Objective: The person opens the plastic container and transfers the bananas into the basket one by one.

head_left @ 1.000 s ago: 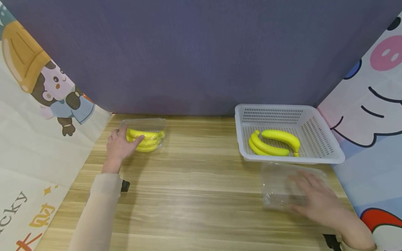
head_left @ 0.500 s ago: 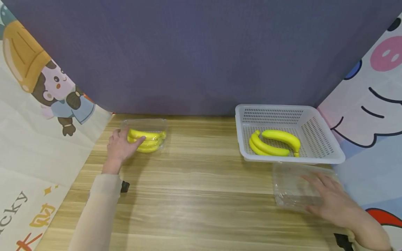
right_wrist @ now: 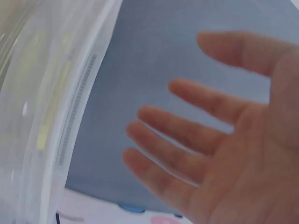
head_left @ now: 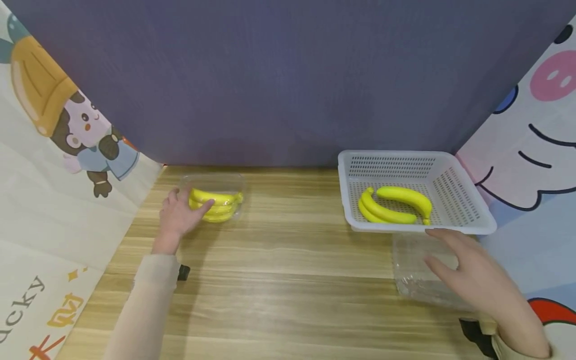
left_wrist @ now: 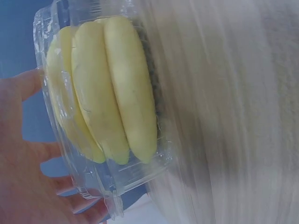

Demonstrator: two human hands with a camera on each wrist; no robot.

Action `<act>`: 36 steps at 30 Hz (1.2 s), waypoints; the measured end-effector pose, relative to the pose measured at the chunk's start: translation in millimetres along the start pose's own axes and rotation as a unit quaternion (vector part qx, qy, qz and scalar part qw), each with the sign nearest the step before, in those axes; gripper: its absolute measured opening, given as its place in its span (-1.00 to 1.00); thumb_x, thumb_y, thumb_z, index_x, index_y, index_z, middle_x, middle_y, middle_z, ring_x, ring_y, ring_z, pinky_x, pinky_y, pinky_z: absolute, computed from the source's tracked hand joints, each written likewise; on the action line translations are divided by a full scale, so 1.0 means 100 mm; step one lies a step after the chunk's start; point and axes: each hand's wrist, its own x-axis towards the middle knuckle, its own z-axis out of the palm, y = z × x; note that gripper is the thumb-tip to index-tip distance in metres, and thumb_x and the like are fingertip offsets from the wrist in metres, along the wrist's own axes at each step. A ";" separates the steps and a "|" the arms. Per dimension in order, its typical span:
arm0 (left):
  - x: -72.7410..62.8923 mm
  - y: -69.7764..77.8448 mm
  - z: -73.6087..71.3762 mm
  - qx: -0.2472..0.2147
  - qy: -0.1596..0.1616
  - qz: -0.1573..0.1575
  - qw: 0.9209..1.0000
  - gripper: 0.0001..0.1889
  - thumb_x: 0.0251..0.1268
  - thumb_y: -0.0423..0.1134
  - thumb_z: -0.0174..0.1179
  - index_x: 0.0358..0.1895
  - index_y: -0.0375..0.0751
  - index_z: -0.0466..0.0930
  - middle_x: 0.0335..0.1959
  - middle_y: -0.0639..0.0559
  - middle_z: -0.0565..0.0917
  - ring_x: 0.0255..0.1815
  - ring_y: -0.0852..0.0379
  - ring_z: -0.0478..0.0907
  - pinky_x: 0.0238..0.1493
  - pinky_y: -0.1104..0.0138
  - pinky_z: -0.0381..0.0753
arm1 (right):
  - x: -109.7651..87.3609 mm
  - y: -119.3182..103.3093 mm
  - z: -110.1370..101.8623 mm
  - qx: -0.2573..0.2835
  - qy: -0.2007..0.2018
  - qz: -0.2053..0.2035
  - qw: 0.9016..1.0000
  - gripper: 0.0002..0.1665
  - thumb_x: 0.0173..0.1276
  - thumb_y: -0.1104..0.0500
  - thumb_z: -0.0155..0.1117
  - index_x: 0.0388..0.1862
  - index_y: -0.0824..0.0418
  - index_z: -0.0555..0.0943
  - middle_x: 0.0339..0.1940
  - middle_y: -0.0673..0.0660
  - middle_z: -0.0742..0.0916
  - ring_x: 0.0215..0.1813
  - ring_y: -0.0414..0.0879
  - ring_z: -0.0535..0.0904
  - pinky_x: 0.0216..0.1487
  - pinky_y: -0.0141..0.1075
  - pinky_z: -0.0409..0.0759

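Observation:
At the back left of the table, my left hand (head_left: pixel 180 215) touches the side of a clear plastic box (head_left: pixel 213 179), fingers extended along its edge. Inside the box lie three yellow bananas (left_wrist: pixel 100 88), side by side, as the left wrist view shows. My right hand (head_left: pixel 481 280) is over a second clear plastic box (head_left: pixel 411 272) at the right, fingers spread with nothing between them. That box shows no bananas in its visible part; the hand hides its right side. In the right wrist view the right hand (right_wrist: pixel 219 154) has its palm and all fingers in sight, apart from the box.
A white perforated basket (head_left: pixel 409 228) stands at the back right, right behind the second box, with several bananas (head_left: pixel 389 215) in it. A dark panel (head_left: pixel 279 90) bounds the wooden table (head_left: pixel 288 280) at the back. Printed cloths (head_left: pixel 517 125) flank both sides.
The second box has slid right, under my right hand. My right hand has since lifted away from it. The left hand stays at the box of bananas; the view has shifted slightly.

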 end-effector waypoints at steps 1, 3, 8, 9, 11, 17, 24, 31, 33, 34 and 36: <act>-0.01 0.01 0.01 0.003 0.001 0.002 1.000 0.08 0.32 0.52 -0.07 0.61 -0.29 0.02 0.53 -0.59 -0.03 0.44 -0.67 -0.01 0.31 -0.52 0.07 | 0.02 -0.05 0.00 -0.003 0.011 0.007 1.000 -0.35 0.45 0.02 0.34 0.39 0.31 0.44 0.34 0.43 0.52 0.31 0.48 0.35 0.15 0.45 0.31; -0.03 0.03 0.02 0.007 0.004 0.006 1.000 0.08 0.32 0.52 -0.07 0.59 -0.32 0.04 0.53 -0.59 -0.01 0.44 -0.66 0.01 0.31 -0.51 0.08 | 0.07 -0.14 0.01 -0.008 0.036 0.017 0.999 -0.35 0.44 -0.01 0.35 0.37 0.30 0.48 0.32 0.42 0.54 0.29 0.46 0.40 0.12 0.42 0.37; -0.06 0.07 0.06 0.005 0.010 0.010 1.000 0.07 0.32 0.52 -0.06 0.57 -0.34 0.09 0.52 -0.58 0.02 0.46 -0.64 0.01 0.32 -0.50 0.07 | 0.16 -0.36 0.08 0.009 0.102 0.011 0.995 -0.38 0.40 0.05 0.38 0.35 0.28 0.52 0.27 0.39 0.59 0.14 0.39 0.53 -0.02 0.34 0.48; -0.07 0.08 0.06 0.005 0.010 0.009 1.000 0.07 0.32 0.52 -0.07 0.57 -0.34 0.10 0.52 -0.58 0.02 0.46 -0.63 0.01 0.32 -0.50 0.07 | 0.18 -0.40 0.11 0.022 0.113 0.006 0.993 -0.39 0.39 0.09 0.39 0.35 0.28 0.52 0.26 0.38 0.60 0.12 0.36 0.54 -0.03 0.30 0.50; -0.08 0.09 0.08 0.006 0.011 0.010 1.000 0.07 0.32 0.53 -0.08 0.57 -0.34 0.11 0.52 -0.59 0.02 0.46 -0.63 0.01 0.32 -0.50 0.07 | 0.23 -0.48 0.17 0.048 0.132 -0.007 0.990 -0.41 0.39 0.14 0.39 0.35 0.28 0.52 0.24 0.36 0.62 0.10 0.31 0.55 -0.01 0.18 0.52; -0.11 0.13 0.13 0.005 0.011 0.012 1.000 0.08 0.32 0.54 -0.11 0.57 -0.34 0.11 0.52 -0.58 0.01 0.46 -0.63 0.00 0.31 -0.50 0.06 | 0.36 -0.68 0.38 0.110 0.183 -0.049 0.976 -0.45 0.32 0.25 0.43 0.28 0.30 0.56 0.20 0.26 0.66 0.14 0.13 0.56 0.13 -0.56 0.36; -0.15 0.18 0.17 0.010 0.009 0.014 1.000 0.08 0.33 0.55 -0.13 0.57 -0.34 0.11 0.52 -0.57 0.02 0.46 -0.62 -0.01 0.30 -0.51 0.06 | 0.51 -0.86 0.56 0.162 0.207 -0.076 0.962 -0.49 0.29 0.29 0.45 0.22 0.31 0.60 0.18 0.21 0.68 0.14 0.08 0.57 0.18 -0.64 0.36; -0.20 0.26 0.21 0.011 0.013 0.017 1.000 0.08 0.32 0.57 -0.17 0.56 -0.34 0.12 0.54 -0.57 -0.01 0.48 -0.61 -0.03 0.34 -0.49 0.03 | 0.64 -0.97 0.74 0.182 0.208 -0.078 0.958 -0.51 0.30 0.24 0.46 0.20 0.31 0.61 0.14 0.18 0.69 0.11 0.06 0.59 0.19 -0.56 0.42; -0.22 0.28 0.23 0.014 0.013 0.017 1.000 0.09 0.32 0.57 -0.18 0.56 -0.34 0.12 0.54 -0.56 -0.01 0.49 -0.61 -0.03 0.36 -0.49 0.02 | 0.68 -0.99 0.78 0.186 0.206 -0.081 0.957 -0.50 0.29 0.23 0.46 0.20 0.31 0.61 0.13 0.18 0.70 0.10 0.08 0.60 0.18 -0.51 0.44; -0.23 0.30 0.23 0.015 0.013 0.017 1.000 0.08 0.33 0.57 -0.18 0.56 -0.34 0.12 0.54 -0.56 -0.01 0.49 -0.61 -0.03 0.36 -0.49 0.01 | 0.70 -1.00 0.81 0.189 0.205 -0.084 0.957 -0.49 0.29 0.23 0.46 0.20 0.31 0.60 0.13 0.18 0.70 0.10 0.10 0.60 0.18 -0.50 0.44; -0.24 0.32 0.25 0.017 0.014 0.018 1.000 0.08 0.33 0.56 -0.18 0.57 -0.34 0.12 0.54 -0.56 -0.01 0.49 -0.61 -0.03 0.36 -0.48 0.01 | 0.74 -1.03 0.85 0.195 0.209 -0.095 0.954 -0.50 0.29 0.25 0.45 0.20 0.31 0.60 0.13 0.18 0.70 0.10 0.11 0.60 0.18 -0.48 0.46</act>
